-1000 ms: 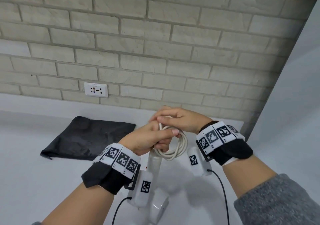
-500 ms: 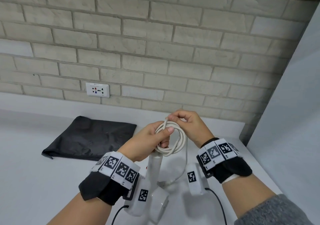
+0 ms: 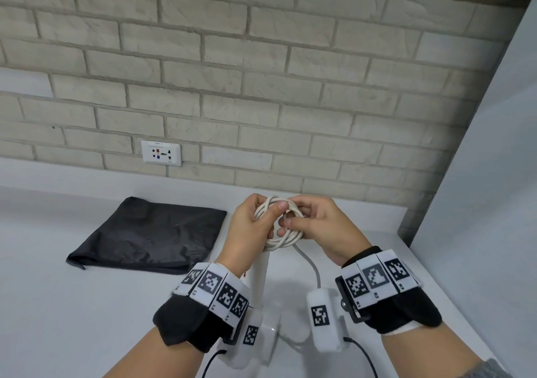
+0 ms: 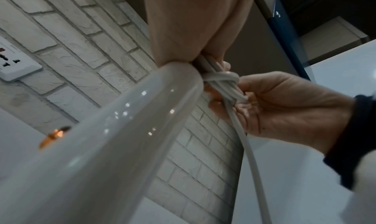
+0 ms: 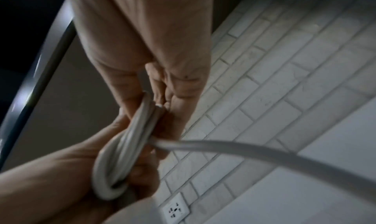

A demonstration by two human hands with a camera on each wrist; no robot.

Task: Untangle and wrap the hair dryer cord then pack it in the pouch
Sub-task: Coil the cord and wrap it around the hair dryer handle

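Since the earlier frame both hands had lifted the coiled cord higher and squarer to the wall. Left hand curled around the coil and the white dryer handle, thumb pressing the loops. Right hand pinched the coil's other side. Black pouch lay flat on the counter, left of the hands.

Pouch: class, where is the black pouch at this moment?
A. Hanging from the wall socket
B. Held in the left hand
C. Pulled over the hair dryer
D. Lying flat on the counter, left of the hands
D: the pouch lies flat on the counter, untouched, while the left hand and right hand both hold the coiled cord.
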